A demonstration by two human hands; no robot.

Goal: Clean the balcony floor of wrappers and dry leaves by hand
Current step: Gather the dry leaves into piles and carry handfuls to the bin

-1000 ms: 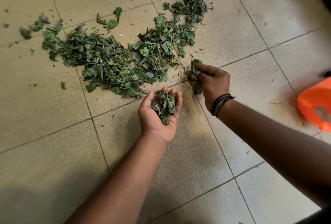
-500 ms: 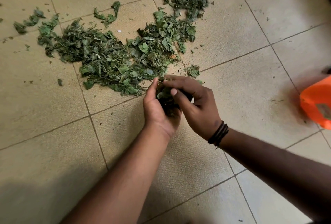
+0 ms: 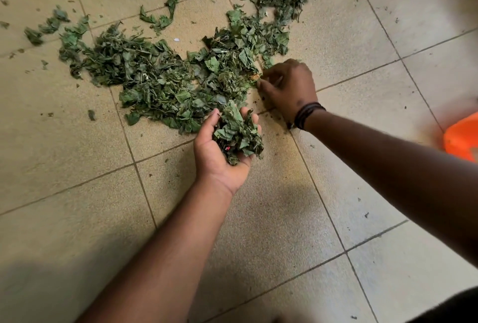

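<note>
The tiled balcony floor [image 3: 77, 219] spreads pale under everything, and on it, beyond and to the left of both hands, lies the wide heap of dry leaves [image 3: 160, 77], with thinner scatter trailing off farther out from the fingers. Off to the right of the right arm, well apart from the heap, an orange container [image 3: 463, 139] pokes in at the edge of view, blurred, probably where the gathered stuff goes. The left hand [image 3: 217, 157] is held palm up just this side of the heap, its grip cupped loosely round a full clump of leaves [image 3: 238, 134] that already spills over the fingertips. The right hand [image 3: 289, 84] is down at the heap's near right edge, fingers curled and pinching at a few leaves against the tile; how much it has hold of I cannot tell. From where I stand, the sensible way on is to rake with the right fingers flat toward the cupped palm rather than pluck piece by piece, keep the left palm level and low so nothing drops, and empty it soon, since it looks near full. The leaves seem brittle, so squeezing hard would likely crumble them into bits that are harder to pick up
</note>
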